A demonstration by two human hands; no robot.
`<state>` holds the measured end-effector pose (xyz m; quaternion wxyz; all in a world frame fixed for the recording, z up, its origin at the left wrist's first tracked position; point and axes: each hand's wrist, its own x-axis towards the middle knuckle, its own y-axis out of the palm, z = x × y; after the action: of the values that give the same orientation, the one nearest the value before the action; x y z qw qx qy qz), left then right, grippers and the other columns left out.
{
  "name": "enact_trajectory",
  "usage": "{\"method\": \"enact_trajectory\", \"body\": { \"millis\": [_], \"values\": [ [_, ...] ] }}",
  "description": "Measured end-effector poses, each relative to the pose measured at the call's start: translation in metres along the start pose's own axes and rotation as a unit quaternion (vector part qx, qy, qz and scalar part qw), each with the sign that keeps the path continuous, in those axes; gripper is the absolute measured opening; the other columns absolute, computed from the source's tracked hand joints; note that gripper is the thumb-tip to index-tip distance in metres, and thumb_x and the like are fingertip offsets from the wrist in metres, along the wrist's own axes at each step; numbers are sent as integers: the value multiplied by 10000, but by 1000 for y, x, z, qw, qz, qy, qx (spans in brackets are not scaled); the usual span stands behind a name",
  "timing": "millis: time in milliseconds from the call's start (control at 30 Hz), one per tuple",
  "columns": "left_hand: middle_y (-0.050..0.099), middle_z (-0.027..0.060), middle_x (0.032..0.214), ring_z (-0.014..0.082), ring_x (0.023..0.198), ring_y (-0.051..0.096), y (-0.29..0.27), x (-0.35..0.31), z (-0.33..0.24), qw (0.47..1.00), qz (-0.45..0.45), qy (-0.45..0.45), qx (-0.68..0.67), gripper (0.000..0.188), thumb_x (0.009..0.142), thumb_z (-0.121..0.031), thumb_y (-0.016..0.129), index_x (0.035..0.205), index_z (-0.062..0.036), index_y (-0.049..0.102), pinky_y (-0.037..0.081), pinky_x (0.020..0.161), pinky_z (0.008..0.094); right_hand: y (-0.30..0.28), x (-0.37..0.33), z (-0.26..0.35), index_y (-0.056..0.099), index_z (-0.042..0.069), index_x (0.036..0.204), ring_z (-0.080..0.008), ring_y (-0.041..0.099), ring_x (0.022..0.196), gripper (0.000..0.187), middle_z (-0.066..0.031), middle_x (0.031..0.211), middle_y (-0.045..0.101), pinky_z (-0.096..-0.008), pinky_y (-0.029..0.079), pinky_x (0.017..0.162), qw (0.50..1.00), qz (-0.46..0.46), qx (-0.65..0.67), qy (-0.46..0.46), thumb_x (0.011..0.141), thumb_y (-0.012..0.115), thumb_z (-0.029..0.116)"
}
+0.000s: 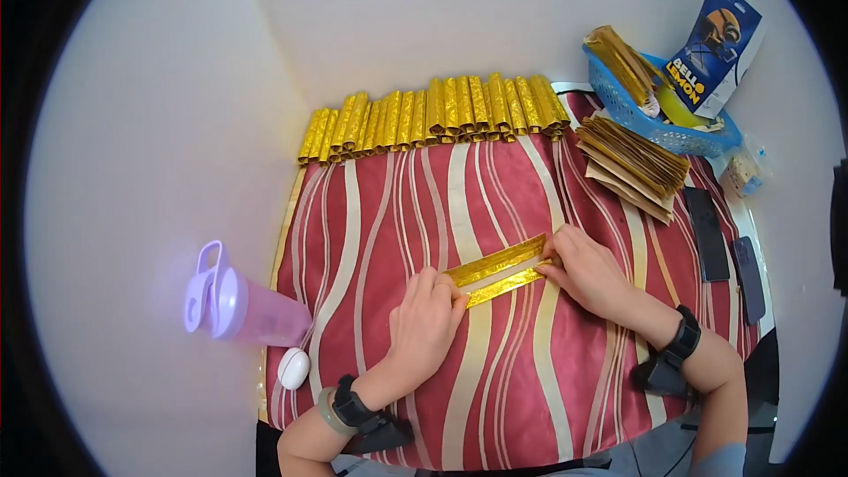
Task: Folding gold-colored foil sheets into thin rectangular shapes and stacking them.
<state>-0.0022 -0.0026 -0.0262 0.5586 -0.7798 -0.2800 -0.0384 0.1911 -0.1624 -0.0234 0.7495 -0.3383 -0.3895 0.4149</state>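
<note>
A sheet of gold foil paper [496, 263] lies on the striped red cloth in front of me. Both its long edges are folded inward, and a pale strip shows between the two shiny flaps. At its left end, my left hand [424, 322] pinches the paper with closed fingers. My right hand [585, 272] grips the opposite end, thumb and fingertips together on the folded edge. Along the far edge of the table sits a long row of rolled gold paper tubes [455, 110], piled in layers. A fanned stack of gold and brown paper sheets [638, 159] rests at the far right.
Behind the paper stack stands a blue plastic basket [658, 131] holding a blue pouch [717, 46] and more gold paper. Two phones [707, 234] lie along the right edge. To the left are a purple bottle [265, 314] and a small white case [293, 368]. White walls enclose the table.
</note>
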Motion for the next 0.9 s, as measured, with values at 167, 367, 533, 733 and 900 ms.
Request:
{"method": "enact_trajectory", "body": {
  "millis": [167, 367, 533, 733, 900],
  "values": [
    [526, 50, 900, 248, 831, 542, 4, 3, 8, 986, -4, 161, 54, 260, 786, -61, 638, 1043, -98, 626, 470, 640, 349, 0, -8, -7, 568, 34, 986, -263, 570, 933, 213, -85, 989, 566, -373, 484, 785, 972, -29, -143, -182, 795, 609, 118],
    [476, 55, 906, 225, 857, 483, 2, 6, -3, 959, 67, 237, 139, 479, 818, -84, 544, 1282, -184, 604, 446, 742, 324, -6, -16, 5, 591, 23, 1209, -214, 549, 1003, 415, -67, 1025, 556, -321, 452, 855, 947, 27, -208, -242, 806, 563, 119],
    [476, 37, 914, 203, 876, 476, -2, 5, -1, 949, 68, 251, 177, 457, 826, -100, 543, 1271, -180, 613, 391, 758, 325, -5, -17, 4, 605, 6, 1191, -207, 551, 1000, 397, -66, 1020, 562, -316, 440, 882, 944, 13, -228, -238, 813, 566, 119],
    [520, 16, 1012, 185, 950, 485, -11, -4, 5, 940, 81, 266, 199, 412, 824, -114, 544, 1224, -145, 638, 362, 783, 334, -5, -23, 1, 614, -23, 1160, -208, 560, 1021, 376, -75, 1031, 584, -340, 435, 944, 947, -4, -216, -236, 813, 564, 112],
    [541, 32, 1040, 187, 1026, 506, -22, -14, 11, 936, 66, 277, 205, 410, 819, -118, 555, 1220, -69, 623, 368, 781, 341, -10, -22, 0, 618, -29, 1150, -201, 567, 1019, 373, -74, 1038, 590, -348, 422, 973, 931, -17, -246, -269, 809, 562, 112]
  ]
}}
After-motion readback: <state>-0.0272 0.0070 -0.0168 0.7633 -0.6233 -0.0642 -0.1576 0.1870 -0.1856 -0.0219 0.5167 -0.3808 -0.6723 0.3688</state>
